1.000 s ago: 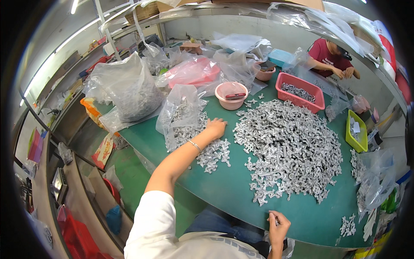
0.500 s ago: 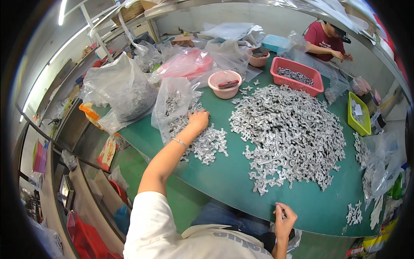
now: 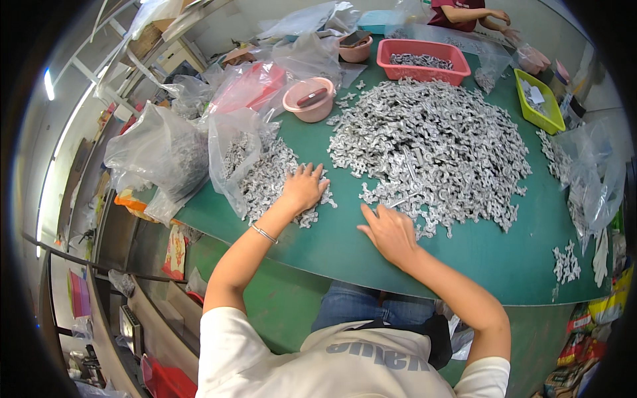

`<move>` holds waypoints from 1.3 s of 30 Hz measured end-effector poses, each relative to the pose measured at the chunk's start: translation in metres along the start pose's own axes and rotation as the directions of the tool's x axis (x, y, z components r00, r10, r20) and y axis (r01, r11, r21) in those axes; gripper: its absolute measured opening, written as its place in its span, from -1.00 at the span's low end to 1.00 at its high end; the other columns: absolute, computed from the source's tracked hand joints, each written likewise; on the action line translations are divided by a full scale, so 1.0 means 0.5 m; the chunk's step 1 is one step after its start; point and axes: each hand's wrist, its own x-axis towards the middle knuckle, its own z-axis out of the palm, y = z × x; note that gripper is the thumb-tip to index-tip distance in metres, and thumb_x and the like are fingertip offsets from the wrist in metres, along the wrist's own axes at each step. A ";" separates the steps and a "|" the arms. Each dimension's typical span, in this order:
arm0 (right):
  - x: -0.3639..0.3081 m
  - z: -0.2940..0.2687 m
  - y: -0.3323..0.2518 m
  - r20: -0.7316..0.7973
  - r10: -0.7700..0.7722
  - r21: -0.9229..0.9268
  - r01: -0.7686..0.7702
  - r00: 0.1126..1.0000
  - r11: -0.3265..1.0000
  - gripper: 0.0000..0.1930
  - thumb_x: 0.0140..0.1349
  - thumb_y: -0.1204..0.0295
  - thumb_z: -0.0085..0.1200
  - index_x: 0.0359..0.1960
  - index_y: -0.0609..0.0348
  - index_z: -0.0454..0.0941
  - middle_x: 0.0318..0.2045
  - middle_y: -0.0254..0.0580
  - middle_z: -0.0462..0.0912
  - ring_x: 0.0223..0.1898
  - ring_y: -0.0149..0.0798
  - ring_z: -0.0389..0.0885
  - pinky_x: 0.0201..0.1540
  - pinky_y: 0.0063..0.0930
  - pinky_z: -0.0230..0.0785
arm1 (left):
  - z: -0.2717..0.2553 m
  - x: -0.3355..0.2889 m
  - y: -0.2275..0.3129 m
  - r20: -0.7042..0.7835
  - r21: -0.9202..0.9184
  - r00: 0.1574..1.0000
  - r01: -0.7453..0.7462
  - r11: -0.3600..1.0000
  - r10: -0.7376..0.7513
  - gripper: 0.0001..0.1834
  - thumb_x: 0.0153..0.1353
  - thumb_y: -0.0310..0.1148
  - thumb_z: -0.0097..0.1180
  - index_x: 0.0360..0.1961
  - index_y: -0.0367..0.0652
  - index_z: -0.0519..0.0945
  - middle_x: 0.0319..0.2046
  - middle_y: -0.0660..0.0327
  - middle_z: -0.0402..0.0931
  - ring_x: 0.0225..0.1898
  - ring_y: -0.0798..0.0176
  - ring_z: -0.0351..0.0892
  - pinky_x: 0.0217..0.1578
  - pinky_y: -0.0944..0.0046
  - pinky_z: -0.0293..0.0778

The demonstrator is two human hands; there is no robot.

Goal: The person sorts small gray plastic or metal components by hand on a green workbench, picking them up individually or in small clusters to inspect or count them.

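My left hand (image 3: 305, 188) lies with fingers spread on a smaller pile of grey metal parts (image 3: 269, 174), which spills from the mouth of a clear plastic bag (image 3: 232, 156). To its right, my right hand (image 3: 393, 235) is at the near edge of a large heap of the same small, branched metal parts (image 3: 438, 146). Its thumb and forefinger are apart, and no object shows between them. Just beyond its fingertips a thin metal rod (image 3: 403, 200) rests on the heap. Whether the fingertips touch the rod, I cannot tell.
Behind the heap stands a red basket (image 3: 424, 74) of parts; a pink bowl (image 3: 309, 111) holds a dark red object. A full plastic bag (image 3: 159, 149) sits at left. At right are a yellow-green basket (image 3: 545, 118) and a glove (image 3: 600, 259). Another person works at the far side.
My right hand has moved from the table's front edge up to the large heap, and its closed fingers have opened. My left hand's fingers have spread on the smaller pile. The view has shifted.
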 end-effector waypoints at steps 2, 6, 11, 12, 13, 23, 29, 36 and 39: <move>-0.004 0.033 0.020 0.036 -0.026 -0.033 0.027 0.999 0.999 -0.75 -0.08 0.32 0.13 -0.38 0.16 0.46 -0.58 -0.21 0.41 -0.54 -0.24 0.50 -0.56 -0.45 0.35 | 0.007 -0.006 -0.007 0.021 0.061 1.000 0.012 0.998 -0.013 -0.45 0.22 0.00 -0.34 0.13 -0.11 0.22 0.09 -0.01 0.21 0.14 -0.01 0.17 0.10 -0.03 0.10; -0.032 0.012 0.037 0.082 0.027 -0.118 -0.017 0.996 0.993 -0.82 -0.10 0.35 0.14 -0.50 0.14 0.45 -0.59 -0.20 0.41 -0.52 -0.24 0.51 -0.56 -0.44 0.35 | 0.012 -0.023 -0.022 0.020 0.058 1.000 0.022 0.998 -0.023 -0.47 0.21 -0.03 -0.31 0.11 -0.12 0.24 0.05 -0.02 0.26 0.10 0.01 0.23 0.06 0.03 0.18; -0.071 -0.043 0.101 0.031 0.055 -0.168 -0.049 0.998 0.985 -0.75 -0.12 0.30 0.16 -0.44 0.10 0.39 -0.57 -0.23 0.43 -0.55 -0.23 0.49 -0.54 -0.41 0.35 | 0.010 -0.046 -0.030 -0.012 0.017 0.999 -0.043 0.999 0.043 -0.48 0.21 -0.07 -0.28 0.11 -0.14 0.24 0.05 -0.03 0.25 0.11 0.00 0.21 0.05 0.09 0.21; -0.077 -0.051 0.108 0.038 0.059 -0.173 -0.051 0.998 0.984 -0.75 -0.11 0.30 0.16 -0.45 0.10 0.39 -0.57 -0.23 0.43 -0.54 -0.23 0.49 -0.54 -0.41 0.35 | 0.011 -0.054 -0.036 -0.028 0.025 0.998 -0.054 0.998 0.054 -0.48 0.21 -0.07 -0.27 0.11 -0.14 0.23 0.05 -0.04 0.25 0.11 0.00 0.21 0.05 0.09 0.21; -0.083 -0.060 0.114 0.046 0.062 -0.178 -0.053 0.997 0.983 -0.75 -0.11 0.30 0.15 -0.46 0.10 0.38 -0.57 -0.23 0.43 -0.54 -0.23 0.49 -0.53 -0.41 0.36 | 0.017 -0.057 -0.039 -0.070 -0.007 0.996 -0.061 0.998 0.060 -0.49 0.18 -0.08 -0.24 0.09 -0.16 0.26 0.03 0.01 0.27 0.12 0.05 0.19 0.03 0.06 0.20; -0.144 -0.123 0.171 0.028 0.040 -0.213 -0.033 0.999 0.976 -0.72 -0.16 0.24 0.20 -0.49 0.09 0.41 -0.55 -0.29 0.38 -0.49 -0.27 0.47 -0.50 -0.43 0.34 | -0.019 -0.072 -0.016 -0.010 0.190 0.999 -0.040 0.981 0.042 -0.42 0.17 -0.10 -0.19 0.17 -0.14 0.12 0.14 0.00 0.12 0.18 0.02 0.09 0.10 -0.04 0.08; -0.162 -0.159 0.136 -0.023 0.286 -0.236 -0.283 0.958 0.930 -0.61 -0.13 0.13 0.17 -0.31 0.10 0.47 -0.53 -0.25 0.41 -0.49 -0.21 0.49 -0.52 -0.40 0.33 | -0.014 -0.086 0.200 -0.066 -0.291 0.988 -0.152 0.944 0.139 -0.34 0.18 -0.13 -0.15 0.17 -0.37 0.03 0.17 -0.20 -0.02 0.21 -0.15 -0.04 0.15 -0.04 -0.01; -0.197 -0.160 0.147 -0.060 0.356 -0.335 -0.355 0.933 0.873 -0.63 -0.08 0.21 0.16 -0.21 0.03 0.48 -0.58 -0.26 0.41 -0.57 -0.18 0.45 -0.57 -0.36 0.27 | -0.004 -0.092 0.334 -0.362 -0.474 0.925 -0.292 0.831 0.119 -0.30 0.09 -0.35 0.00 0.10 -0.60 -0.03 0.11 -0.36 -0.06 0.20 -0.30 -0.14 0.17 -0.06 -0.11; -0.208 -0.173 0.155 -0.096 0.344 -0.266 -0.357 0.934 0.895 -0.67 -0.08 0.31 0.17 -0.21 0.01 0.50 -0.59 -0.24 0.40 -0.58 -0.18 0.44 -0.57 -0.35 0.25 | -0.010 -0.101 0.388 -0.405 -0.634 0.910 -0.351 0.689 0.090 -0.29 0.05 -0.47 -0.01 0.11 -0.59 -0.08 0.11 -0.33 -0.05 0.20 -0.29 -0.16 0.17 -0.12 -0.14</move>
